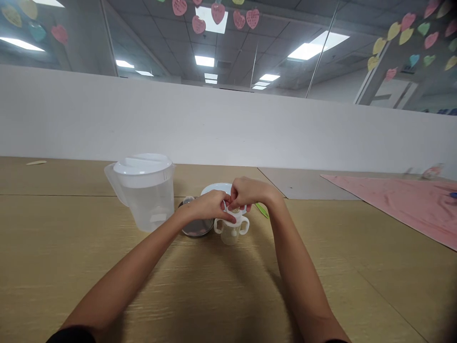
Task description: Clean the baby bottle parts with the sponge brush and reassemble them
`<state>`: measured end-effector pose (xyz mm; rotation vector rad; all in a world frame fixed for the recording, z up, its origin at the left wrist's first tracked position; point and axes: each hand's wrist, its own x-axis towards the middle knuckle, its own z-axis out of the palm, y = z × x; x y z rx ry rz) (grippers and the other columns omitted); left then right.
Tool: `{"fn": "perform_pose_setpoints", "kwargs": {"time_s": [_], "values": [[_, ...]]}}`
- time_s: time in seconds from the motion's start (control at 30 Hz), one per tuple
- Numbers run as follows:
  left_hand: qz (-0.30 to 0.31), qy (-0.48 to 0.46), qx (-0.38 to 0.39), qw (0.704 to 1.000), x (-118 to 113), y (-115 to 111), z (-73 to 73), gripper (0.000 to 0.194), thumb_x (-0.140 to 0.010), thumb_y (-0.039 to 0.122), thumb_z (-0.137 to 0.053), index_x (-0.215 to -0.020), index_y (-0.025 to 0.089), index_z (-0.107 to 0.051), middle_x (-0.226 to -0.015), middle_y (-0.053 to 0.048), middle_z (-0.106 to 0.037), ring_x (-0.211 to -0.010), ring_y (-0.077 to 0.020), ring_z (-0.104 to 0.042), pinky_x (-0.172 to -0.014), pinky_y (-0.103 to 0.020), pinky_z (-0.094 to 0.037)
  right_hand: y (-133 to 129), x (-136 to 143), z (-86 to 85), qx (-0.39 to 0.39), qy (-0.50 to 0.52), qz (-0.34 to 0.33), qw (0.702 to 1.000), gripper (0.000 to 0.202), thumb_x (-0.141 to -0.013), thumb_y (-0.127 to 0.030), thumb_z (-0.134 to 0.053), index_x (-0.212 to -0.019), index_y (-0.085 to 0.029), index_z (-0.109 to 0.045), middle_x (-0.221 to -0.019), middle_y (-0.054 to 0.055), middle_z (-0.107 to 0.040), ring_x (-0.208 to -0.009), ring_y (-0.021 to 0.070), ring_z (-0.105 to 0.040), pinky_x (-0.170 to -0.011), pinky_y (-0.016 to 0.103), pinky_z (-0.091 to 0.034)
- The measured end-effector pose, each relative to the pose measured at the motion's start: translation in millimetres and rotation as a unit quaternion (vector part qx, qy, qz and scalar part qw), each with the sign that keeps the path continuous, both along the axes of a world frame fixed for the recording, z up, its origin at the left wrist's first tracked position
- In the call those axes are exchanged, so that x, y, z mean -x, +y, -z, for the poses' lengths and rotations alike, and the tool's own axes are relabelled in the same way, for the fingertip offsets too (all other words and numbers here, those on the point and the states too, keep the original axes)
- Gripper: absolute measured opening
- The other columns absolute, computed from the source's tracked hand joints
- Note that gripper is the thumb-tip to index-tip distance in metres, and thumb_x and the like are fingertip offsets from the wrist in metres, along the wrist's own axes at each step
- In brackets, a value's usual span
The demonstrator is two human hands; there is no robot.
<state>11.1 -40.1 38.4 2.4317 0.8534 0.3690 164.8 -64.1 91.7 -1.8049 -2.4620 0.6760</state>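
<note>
While fingers (235, 202) touch it, the cup (229, 235) stands upright, axis vertical.

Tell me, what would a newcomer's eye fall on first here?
Probably the big lidded pitcher, left of centre. Next, fingers of the left hand and right hand meet at the top of a small two-handled cup. Above the white wall, heart-shaped notes dot the glass.

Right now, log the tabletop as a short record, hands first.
Left hand: gripping the top of the two-handled cup
Right hand: fingers bent at the cup's top; exact hold hidden
Cup: upright
Pitcher: lidded, upright, left of the cup
Round metal dish: between pitcher and cup
Green utensil: right of the cup
Pink cloth: far right
</note>
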Motion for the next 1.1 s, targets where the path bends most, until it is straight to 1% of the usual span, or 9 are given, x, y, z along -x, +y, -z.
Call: {"fn": "perform_pose_setpoints", "kwargs": {"time_s": [0.17, 0.27, 0.43, 0.63, 0.73, 0.83, 0.9, 1.0, 1.1], "values": [[-0.005, 0.008, 0.026, 1.000, 0.1, 5.0, 3.5, 0.052, -0.055, 0.052, -0.068, -0.092, 0.017, -0.058, -0.078, 0.000, -0.056, -0.067, -0.0149, -0.052, -0.054, -0.022, -0.033, 5.0, -1.6, 0.5, -0.003, -0.001, -0.032, 0.999, 0.009, -0.062, -0.021, -0.063, -0.066, -0.014, -0.067, -0.063, 0.003, -0.067, -0.058, 0.0149, -0.064, -0.046, 0.019, -0.044], [0.002, 0.012, 0.034, 0.999, -0.1, 8.5, 7.1, 0.055, -0.055, 0.053, -0.068, -0.095, 0.017, -0.057, -0.080, 0.000, -0.056, -0.067, -0.0142, -0.051, -0.054, -0.022, -0.033, 10.9, -9.5, 2.3, 0.016, 0.024, -0.057, 0.998, 0.012, -0.064, -0.018, -0.059, -0.071, -0.014, -0.068, -0.065, 0.002, -0.068, -0.063, 0.0147, -0.066, -0.053, 0.019, -0.046], [0.003, 0.013, 0.021, 1.000, 0.6, 9.9, 8.7, 0.053, -0.055, 0.052, -0.068, -0.094, 0.017, -0.056, -0.080, 0.000, -0.054, -0.069, -0.0145, -0.050, -0.055, -0.022, -0.033, 20.6, -22.6, 6.1, 0.076, 0.113, -0.088, 0.987, 0.015, -0.065, -0.020, -0.062, -0.078, -0.013, -0.067, -0.070, 0.002, -0.070, -0.068, 0.0144, -0.067, -0.061, 0.020, -0.051], [0.025, 0.001, 0.036, 0.999, 0.8, 6.1, 4.9, 0.045, -0.059, 0.043, -0.067, -0.094, 0.017, -0.056, -0.080, 0.000, -0.054, -0.071, -0.0148, -0.051, -0.058, -0.022, -0.035, 24.9, -28.2, 9.0, 0.121, 0.176, -0.091, 0.973, 0.020, -0.065, -0.025, -0.066, -0.080, -0.012, -0.066, -0.074, 0.002, -0.071, -0.069, 0.0137, -0.067, -0.066, 0.023, -0.052], [0.030, -0.005, 0.035, 0.999, 0.9, 5.9, 4.6, 0.045, -0.059, 0.044, -0.067, -0.094, 0.017, -0.055, -0.080, 0.000, -0.053, -0.071, -0.0147, -0.050, -0.058, -0.022, -0.035, 23.8, -26.6, 8.6, 0.130, 0.185, -0.078, 0.971, 0.023, -0.064, -0.028, -0.068, -0.081, -0.011, -0.067, -0.073, 0.003, -0.070, -0.069, 0.0132, -0.067, -0.068, 0.022, -0.052], [0.022, 0.006, 0.026, 0.999, 1.4, 7.1, 5.5, 0.048, -0.057, 0.047, -0.067, -0.092, 0.017, -0.055, -0.080, 0.000, -0.052, -0.070, -0.0145, -0.048, -0.057, -0.022, -0.033, 20.2, -25.0, 6.0, 0.120, 0.174, -0.058, 0.976, 0.025, -0.063, -0.031, -0.069, -0.079, -0.012, -0.069, -0.069, 0.002, -0.070, -0.069, 0.0130, -0.066, -0.066, 0.021, -0.052], [0.011, 0.016, 0.023, 1.000, 1.8, 7.9, 6.2, 0.049, -0.056, 0.051, -0.067, -0.089, 0.017, -0.054, -0.079, 0.000, -0.051, -0.068, -0.0143, -0.048, -0.055, -0.022, -0.032, 16.7, -25.7, 2.9, 0.095, 0.170, -0.055, 0.979, 0.025, -0.063, -0.030, -0.069, -0.083, -0.013, -0.070, -0.071, 0.002, -0.070, -0.070, 0.0128, -0.065, -0.064, 0.020, -0.052], [-0.005, 0.018, 0.024, 1.000, 2.3, 8.0, 7.0, 0.053, -0.054, 0.054, -0.067, -0.089, 0.017, -0.053, -0.078, 0.001, -0.051, -0.068, -0.0148, -0.048, -0.055, -0.023, -0.032, 10.8, -28.1, -2.4, 0.053, 0.171, -0.076, 0.981, 0.029, -0.065, -0.025, -0.066, -0.093, -0.016, -0.069, -0.077, 0.002, -0.070, -0.072, 0.0126, -0.063, -0.060, 0.019, -0.051], [-0.004, 0.019, 0.028, 0.999, 2.1, 6.0, 6.1, 0.053, -0.055, 0.051, -0.067, -0.094, 0.017, -0.054, -0.080, -0.001, -0.054, -0.070, -0.0160, -0.050, -0.056, -0.023, -0.034, 5.9, -27.7, -5.6, 0.024, 0.147, -0.102, 0.984, 0.029, -0.067, -0.021, -0.063, -0.095, -0.017, -0.069, -0.078, 0.002, -0.069, -0.071, 0.0122, -0.062, -0.058, 0.018, -0.050]]}}
